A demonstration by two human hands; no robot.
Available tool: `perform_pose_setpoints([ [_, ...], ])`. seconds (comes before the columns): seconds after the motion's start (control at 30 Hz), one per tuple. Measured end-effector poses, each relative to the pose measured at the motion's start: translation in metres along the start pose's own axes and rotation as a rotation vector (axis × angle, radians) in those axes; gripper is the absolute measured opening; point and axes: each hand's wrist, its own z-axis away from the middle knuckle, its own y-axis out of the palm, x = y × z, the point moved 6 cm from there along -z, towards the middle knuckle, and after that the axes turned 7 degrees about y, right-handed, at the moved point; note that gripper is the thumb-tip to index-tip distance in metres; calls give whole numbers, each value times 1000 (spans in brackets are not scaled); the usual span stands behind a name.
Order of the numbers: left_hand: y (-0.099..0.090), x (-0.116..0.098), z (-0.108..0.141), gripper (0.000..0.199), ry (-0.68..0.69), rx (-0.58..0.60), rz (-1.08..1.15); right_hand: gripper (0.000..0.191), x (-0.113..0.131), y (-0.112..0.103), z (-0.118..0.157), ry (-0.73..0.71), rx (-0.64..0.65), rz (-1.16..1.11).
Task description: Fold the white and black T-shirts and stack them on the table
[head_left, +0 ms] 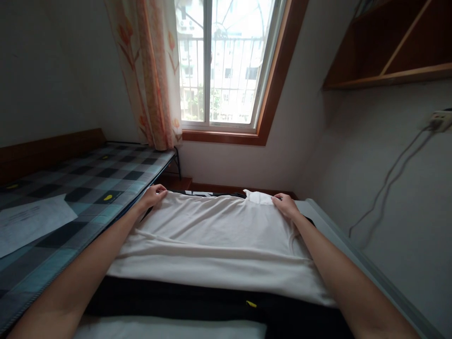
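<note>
A white cloth [219, 226], wrinkled and spread wide, lies in front of me. My left hand [155, 194] pinches its far left corner. At the far right corner my right hand [284, 205] grips the edge, beside a small bright white flap [259, 197] that looks like a label. Black fabric [169, 294] shows under the near edge, with a small yellow tag [251, 304] on it. A strip of black material with white marks [199, 193] peeks out past the far edge. Whether the white and black parts are one garment, I cannot tell.
On the left stands a bed with a checked mattress [130, 165], a sheet of paper [35, 223] lying on it. A curtain [155, 75] hangs by the window [229, 70]. Wooden shelves [391, 70] and a socket with a cable [439, 121] are on the right wall.
</note>
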Motion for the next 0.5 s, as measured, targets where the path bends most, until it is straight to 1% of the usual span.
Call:
perform_pose_setpoints([
  [0.07, -3, 0, 1, 39, -26, -50, 29, 37, 6, 4, -1, 29, 28, 53],
  [0.13, -6, 2, 2, 37, -58, -96, 19, 36, 11, 6, 1, 46, 23, 113],
  [0.27, -13, 14, 3, 26, -149, -182, -123, 34, 15, 4, 10, 50, -63, 145],
  [0.33, -13, 22, 3, 23, -188, -186, -169, 33, 12, 3, 12, 90, -66, 166],
  [0.4, -9, 28, 3, 22, -196, -159, -169, 31, 9, 4, 13, 115, -42, 210],
  [0.5, -2, 32, 5, 21, -172, -149, -147, 31, 16, 2, 9, 41, -76, 304],
])
